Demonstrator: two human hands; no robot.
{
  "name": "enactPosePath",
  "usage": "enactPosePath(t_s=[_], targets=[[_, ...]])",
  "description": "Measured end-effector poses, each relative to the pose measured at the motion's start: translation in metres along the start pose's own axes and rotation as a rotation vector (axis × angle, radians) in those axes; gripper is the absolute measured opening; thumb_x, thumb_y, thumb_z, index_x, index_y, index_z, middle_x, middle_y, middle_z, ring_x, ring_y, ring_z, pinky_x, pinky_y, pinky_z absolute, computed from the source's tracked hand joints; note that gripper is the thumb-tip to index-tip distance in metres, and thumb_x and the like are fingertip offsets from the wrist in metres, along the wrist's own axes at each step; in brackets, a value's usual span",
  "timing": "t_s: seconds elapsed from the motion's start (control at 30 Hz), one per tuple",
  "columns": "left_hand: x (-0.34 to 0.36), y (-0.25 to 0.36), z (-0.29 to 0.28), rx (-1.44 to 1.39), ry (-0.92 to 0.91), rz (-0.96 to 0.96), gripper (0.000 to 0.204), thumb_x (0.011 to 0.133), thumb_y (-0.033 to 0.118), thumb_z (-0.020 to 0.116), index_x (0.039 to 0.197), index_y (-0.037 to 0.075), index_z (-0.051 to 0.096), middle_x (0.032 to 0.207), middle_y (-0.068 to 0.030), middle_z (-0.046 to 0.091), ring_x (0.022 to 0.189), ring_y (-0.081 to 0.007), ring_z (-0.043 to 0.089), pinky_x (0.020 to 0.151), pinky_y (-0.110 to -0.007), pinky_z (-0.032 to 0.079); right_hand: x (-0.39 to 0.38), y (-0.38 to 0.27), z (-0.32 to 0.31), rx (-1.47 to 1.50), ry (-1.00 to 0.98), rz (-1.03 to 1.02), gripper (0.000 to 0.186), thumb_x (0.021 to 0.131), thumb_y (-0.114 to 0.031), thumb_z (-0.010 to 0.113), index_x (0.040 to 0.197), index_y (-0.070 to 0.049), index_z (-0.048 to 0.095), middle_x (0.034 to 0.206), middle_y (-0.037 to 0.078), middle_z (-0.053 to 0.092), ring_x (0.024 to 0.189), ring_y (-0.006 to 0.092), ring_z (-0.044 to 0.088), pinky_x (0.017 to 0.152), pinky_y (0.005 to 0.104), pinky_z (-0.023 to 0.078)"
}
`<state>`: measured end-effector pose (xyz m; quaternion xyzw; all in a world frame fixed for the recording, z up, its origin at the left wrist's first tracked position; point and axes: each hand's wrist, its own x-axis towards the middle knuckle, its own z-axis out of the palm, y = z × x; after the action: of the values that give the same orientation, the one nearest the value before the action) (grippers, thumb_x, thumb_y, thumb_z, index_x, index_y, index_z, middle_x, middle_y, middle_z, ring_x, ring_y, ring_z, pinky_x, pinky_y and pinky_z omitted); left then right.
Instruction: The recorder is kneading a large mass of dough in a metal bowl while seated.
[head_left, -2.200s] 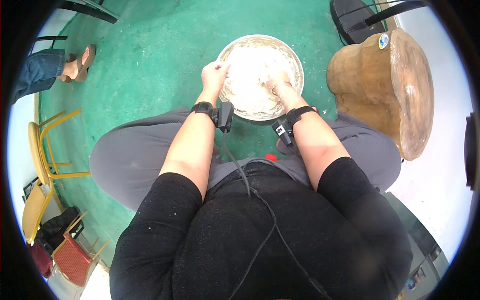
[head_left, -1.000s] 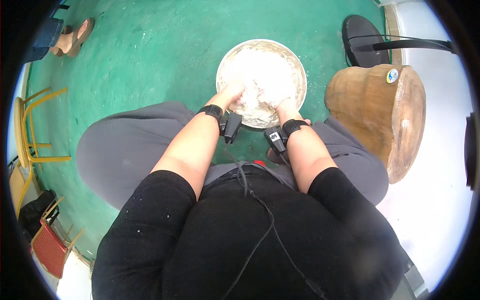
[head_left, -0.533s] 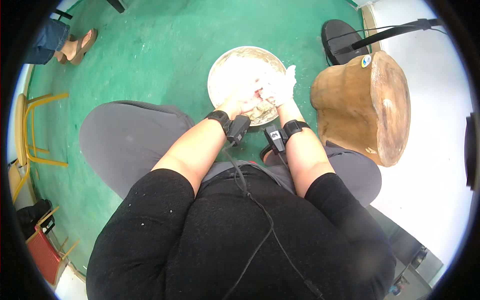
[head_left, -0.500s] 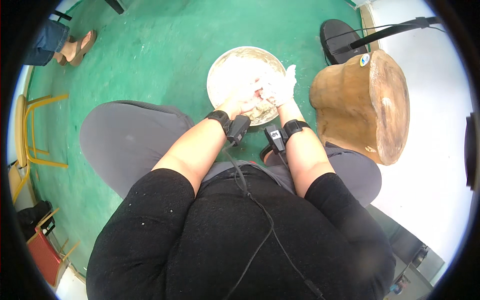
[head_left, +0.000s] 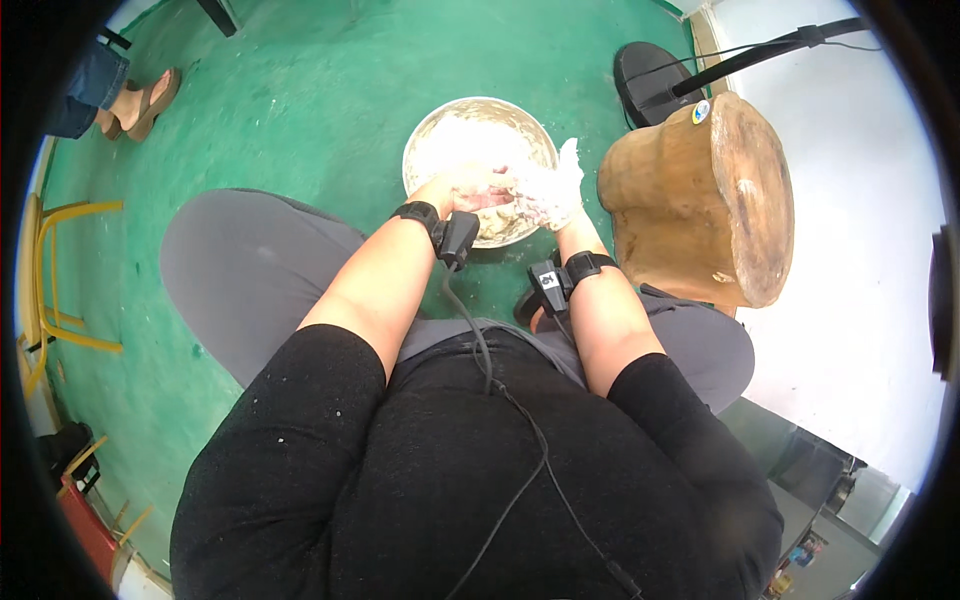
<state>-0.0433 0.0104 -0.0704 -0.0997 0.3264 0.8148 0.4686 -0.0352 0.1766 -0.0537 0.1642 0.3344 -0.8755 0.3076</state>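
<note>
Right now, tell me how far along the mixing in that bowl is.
Done: the flour in the metal bowl is wetted into white, sticky dough. In hand: the left hand and the right hand, both coated, press together into a clump at the bowl's near side. Left: the dough looks shaggy and no smooth ball shows, so more kneading seems likely.

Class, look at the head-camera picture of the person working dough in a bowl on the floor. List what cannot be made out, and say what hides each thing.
- Left hand fingers: coated in dough, so the grip is unclear.
- Right hand: caked white; its fingers merge with the dough.
- Bowl near rim: covered by both hands.
- Bystander's sandalled foot: the rest is cut off by the picture's edge.
- Wooden block underside: turned away.
</note>
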Motion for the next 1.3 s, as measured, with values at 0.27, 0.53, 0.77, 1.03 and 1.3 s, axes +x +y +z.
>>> enactPosePath(t_s=[0.27, 0.53, 0.77, 1.03, 1.3], targets=[[0.011, -0.013, -0.018, 0.044, -0.003, 0.13, 0.025, 0.076, 0.002, 0.057, 0.1, 0.005, 0.051, 0.094, -0.0069, 0.056, 0.085, -0.018, 0.055, 0.075, -0.032, 0.046, -0.013, -0.001, 0.022, 0.073, -0.1, 0.016, 0.084, 0.076, -0.07, 0.025, 0.121, 0.0, 0.037, 0.114, 0.018, 0.048, 0.1, 0.0298, 0.05, 0.082, 0.0419, 0.045], [-0.005, -0.007, -0.006, -0.022, -0.047, 0.09, 0.027, 0.076, 0.001, 0.056, 0.102, 0.001, 0.051, 0.099, -0.0113, 0.056, 0.088, -0.0216, 0.055, 0.081, -0.035, 0.046, -0.021, -0.01, 0.03, 0.2, -0.161, -0.038, 0.103, 0.064, -0.077, 0.036, 0.129, 0.001, 0.022, 0.124, 0.028, 0.034, 0.11, 0.0417, 0.039, 0.088, 0.051, 0.036], [-0.005, -0.009, 0.004, 0.072, 0.043, 0.114, 0.026, 0.079, 0.001, 0.053, 0.105, 0.001, 0.051, 0.103, -0.0122, 0.057, 0.091, -0.0216, 0.056, 0.079, -0.033, 0.047, -0.015, -0.016, 0.022, 0.203, -0.105, -0.066, 0.099, 0.065, -0.075, 0.041, 0.128, 0.0, 0.024, 0.123, 0.023, 0.037, 0.108, 0.0388, 0.041, 0.088, 0.0498, 0.036], [0.002, -0.002, 0.002, -0.006, 0.011, 0.232, 0.021, 0.08, 0.008, 0.055, 0.1, 0.006, 0.053, 0.094, -0.0068, 0.056, 0.085, -0.0156, 0.054, 0.074, -0.029, 0.048, 0.008, -0.018, 0.034, 0.09, 0.056, -0.177, 0.084, 0.073, -0.068, 0.036, 0.118, 0.003, 0.039, 0.113, 0.019, 0.047, 0.101, 0.0304, 0.048, 0.083, 0.0436, 0.041], [-0.003, 0.001, -0.017, -0.227, 0.317, 0.293, 0.023, 0.087, 0.016, 0.04, 0.102, 0.001, 0.049, 0.098, -0.0121, 0.052, 0.089, -0.0225, 0.051, 0.077, -0.035, 0.045, 0.03, 0.003, -0.006, -1.373, 0.347, -0.388, 0.044, 0.081, -0.04, 0.051, 0.1, 0.0, 0.054, 0.084, 0.011, 0.06, 0.072, 0.0183, 0.056, 0.06, 0.032, 0.047]])
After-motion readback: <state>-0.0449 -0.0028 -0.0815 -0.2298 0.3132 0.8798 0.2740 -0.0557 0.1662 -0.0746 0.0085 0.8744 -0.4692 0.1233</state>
